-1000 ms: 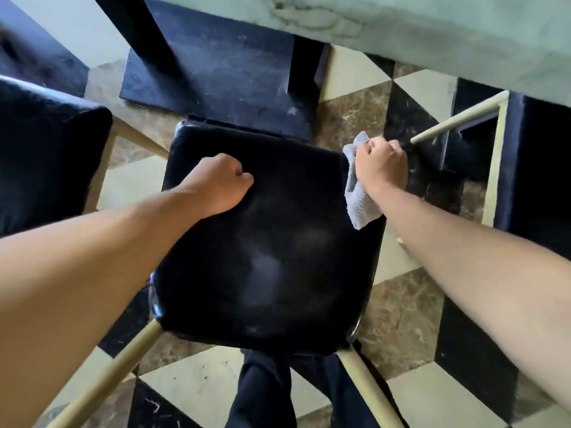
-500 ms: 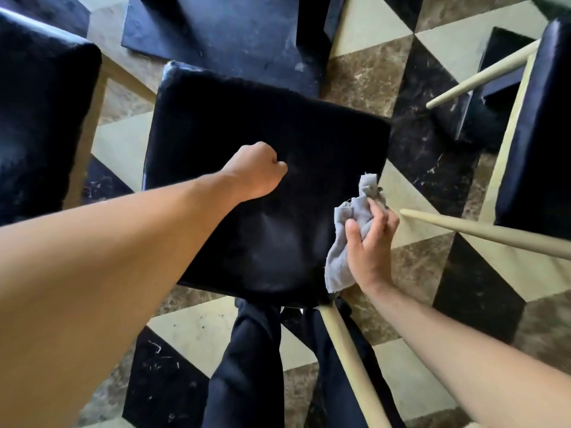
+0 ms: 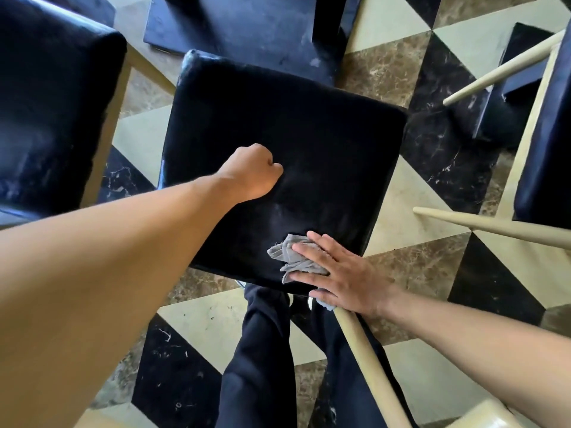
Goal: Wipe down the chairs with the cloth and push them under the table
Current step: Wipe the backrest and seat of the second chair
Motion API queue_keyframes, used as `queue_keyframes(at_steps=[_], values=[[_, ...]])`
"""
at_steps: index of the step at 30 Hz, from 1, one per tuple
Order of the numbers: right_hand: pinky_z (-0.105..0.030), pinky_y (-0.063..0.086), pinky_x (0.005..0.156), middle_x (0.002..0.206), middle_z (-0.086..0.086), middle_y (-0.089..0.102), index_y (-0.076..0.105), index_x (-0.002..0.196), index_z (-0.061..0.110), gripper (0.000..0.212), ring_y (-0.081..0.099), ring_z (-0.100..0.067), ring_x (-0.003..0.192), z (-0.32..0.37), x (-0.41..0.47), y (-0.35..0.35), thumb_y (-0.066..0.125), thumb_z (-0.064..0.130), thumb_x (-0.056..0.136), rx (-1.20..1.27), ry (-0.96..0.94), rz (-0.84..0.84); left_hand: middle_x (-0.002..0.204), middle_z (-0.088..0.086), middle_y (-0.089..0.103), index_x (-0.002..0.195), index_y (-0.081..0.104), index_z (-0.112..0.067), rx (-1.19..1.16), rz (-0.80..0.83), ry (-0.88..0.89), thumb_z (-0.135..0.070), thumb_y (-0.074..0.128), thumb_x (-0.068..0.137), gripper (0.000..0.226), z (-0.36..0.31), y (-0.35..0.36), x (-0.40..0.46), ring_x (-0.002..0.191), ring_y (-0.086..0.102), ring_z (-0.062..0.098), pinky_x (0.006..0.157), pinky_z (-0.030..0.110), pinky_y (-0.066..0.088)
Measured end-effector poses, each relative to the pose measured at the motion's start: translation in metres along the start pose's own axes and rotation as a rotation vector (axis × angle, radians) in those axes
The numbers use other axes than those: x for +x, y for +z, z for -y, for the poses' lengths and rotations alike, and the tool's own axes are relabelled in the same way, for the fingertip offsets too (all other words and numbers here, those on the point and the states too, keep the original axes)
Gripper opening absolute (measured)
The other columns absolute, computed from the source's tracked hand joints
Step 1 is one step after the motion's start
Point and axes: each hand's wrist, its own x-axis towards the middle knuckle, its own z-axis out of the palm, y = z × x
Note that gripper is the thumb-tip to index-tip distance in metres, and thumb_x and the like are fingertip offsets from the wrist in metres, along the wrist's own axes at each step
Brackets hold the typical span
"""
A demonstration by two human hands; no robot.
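A black padded chair seat (image 3: 309,143) with pale wooden legs fills the middle of the view. My right hand (image 3: 343,273) lies flat with straight fingers on a crumpled grey cloth (image 3: 290,254), pressing it onto the seat's near right corner. My left hand (image 3: 253,174) is curled into a fist and rests on the middle of the seat, holding nothing that I can see.
A second black chair seat (image 3: 52,112) stands at the left, and a third (image 3: 547,143) at the right with pale legs (image 3: 494,225) reaching toward me. The table's dark base (image 3: 247,29) lies beyond the seat. My dark trouser legs (image 3: 259,366) stand on the checkered marble floor.
My right hand moved from the seat's right side down to its near corner, went from gripping the cloth to pressing it flat on the seat. The left fist stayed on the seat.
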Motion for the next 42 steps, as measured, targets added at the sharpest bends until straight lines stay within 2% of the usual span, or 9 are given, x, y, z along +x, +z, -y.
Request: queue_keyframes(at_steps=[5,11,18,20,23,28,33,37,42], values=[[-0.051,0.027,0.12,0.158,-0.005,0.034,0.056,0.139,0.034,0.045,0.025,-0.035,0.15,0.004,0.069,0.021,0.064,0.029,0.095,-0.081,-0.303,0.038,0.071,0.003,0.054,0.07,0.049,-0.01,-0.021,-0.009,-0.014,-0.027,0.049,0.098,0.032,0.014,0.004,-0.003,0.055,0.046,0.018,0.049,0.026,0.036],[-0.054,0.025,0.122,0.162,-0.008,0.031,0.045,0.149,0.033,0.059,0.024,-0.039,0.15,-0.017,0.108,0.015,0.051,0.01,0.095,-0.173,-0.325,0.025,0.077,0.005,0.06,0.087,0.065,0.001,-0.03,-0.028,-0.016,-0.028,0.051,0.098,0.033,0.038,-0.005,-0.004,0.063,0.053,0.021,0.053,0.028,0.041],[-0.051,0.029,0.12,0.155,-0.011,0.042,0.058,0.139,0.023,0.043,0.031,-0.041,0.146,-0.092,0.159,-0.034,0.056,0.013,0.097,0.034,0.624,-0.387,0.075,0.008,0.06,0.075,0.061,-0.007,0.016,-0.097,-0.047,-0.029,0.051,0.096,0.031,0.078,-0.039,-0.001,0.064,0.054,0.024,0.051,0.026,0.035],[-0.049,0.028,0.121,0.156,-0.011,0.041,0.054,0.143,0.02,0.045,0.029,-0.039,0.147,-0.089,0.172,-0.037,0.053,0.017,0.098,0.118,0.742,-0.449,0.08,0.013,0.063,0.075,0.062,-0.007,0.022,-0.109,-0.057,-0.03,0.052,0.094,0.031,0.09,-0.045,0.002,0.074,0.059,0.032,0.059,0.029,0.039],[-0.054,0.032,0.117,0.153,-0.014,0.043,0.054,0.142,0.014,0.045,0.03,-0.041,0.146,-0.055,0.181,-0.021,0.054,0.012,0.097,0.164,0.537,-0.381,0.079,0.015,0.065,0.074,0.064,-0.007,0.019,-0.122,-0.063,-0.029,0.054,0.094,0.032,0.101,-0.05,0.006,0.078,0.062,0.035,0.065,0.03,0.041],[-0.052,0.024,0.12,0.155,-0.01,0.041,0.058,0.138,0.021,0.051,0.029,-0.038,0.148,0.041,0.161,0.03,0.059,0.01,0.087,0.118,-0.107,-0.013,0.079,0.017,0.069,0.062,0.055,-0.013,-0.038,-0.102,-0.065,-0.031,0.054,0.091,0.034,0.113,-0.047,0.005,0.079,0.068,0.04,0.074,0.042,0.058],[-0.045,0.02,0.124,0.153,-0.003,0.046,0.061,0.133,0.025,0.05,0.03,-0.03,0.149,0.056,0.116,0.039,0.056,0.005,0.088,0.031,-0.494,0.24,0.074,0.009,0.061,0.066,0.057,-0.011,-0.019,-0.081,-0.074,-0.029,0.052,0.094,0.033,0.117,-0.043,0.0,0.075,0.061,0.033,0.063,0.03,0.041],[-0.044,0.028,0.121,0.149,-0.002,0.05,0.065,0.125,0.026,0.053,0.036,-0.028,0.145,0.032,0.079,0.02,0.072,0.003,0.078,0.054,-0.512,0.363,0.076,0.01,0.064,0.068,0.058,-0.01,-0.053,-0.09,-0.069,-0.028,0.051,0.093,0.032,0.112,-0.051,-0.01,0.07,0.061,0.03,0.062,0.031,0.043],[-0.044,0.031,0.118,0.15,-0.003,0.046,0.055,0.128,0.022,0.06,0.039,-0.03,0.143,0.02,0.075,-0.021,0.058,0.004,0.071,0.149,-0.154,0.31,0.078,0.016,0.071,0.078,0.064,-0.005,-0.097,-0.038,-0.063,-0.029,0.049,0.092,0.032,0.11,-0.063,-0.039,0.067,0.067,0.032,0.071,0.042,0.059]])
